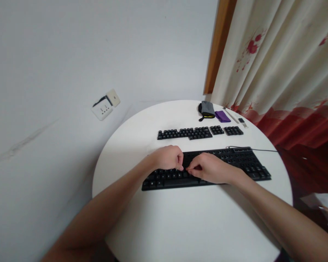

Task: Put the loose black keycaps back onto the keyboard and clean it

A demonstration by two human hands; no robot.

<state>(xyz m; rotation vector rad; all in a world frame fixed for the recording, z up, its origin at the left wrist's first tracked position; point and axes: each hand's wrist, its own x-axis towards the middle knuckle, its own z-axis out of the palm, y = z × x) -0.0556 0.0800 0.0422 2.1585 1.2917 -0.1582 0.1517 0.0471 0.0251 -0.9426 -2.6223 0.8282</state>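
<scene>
Your left hand and right hand, both curled narrow, pinch at one key on the keyboard; a slip could fling it off the desk

Both bare forearms reach in from the near edge of the tabletop and converge toward its middle. The left hand is curled, knuckles up, fingers tucked under. The right hand lies beside it, fingertips pinched together, almost touching the left's.
</scene>
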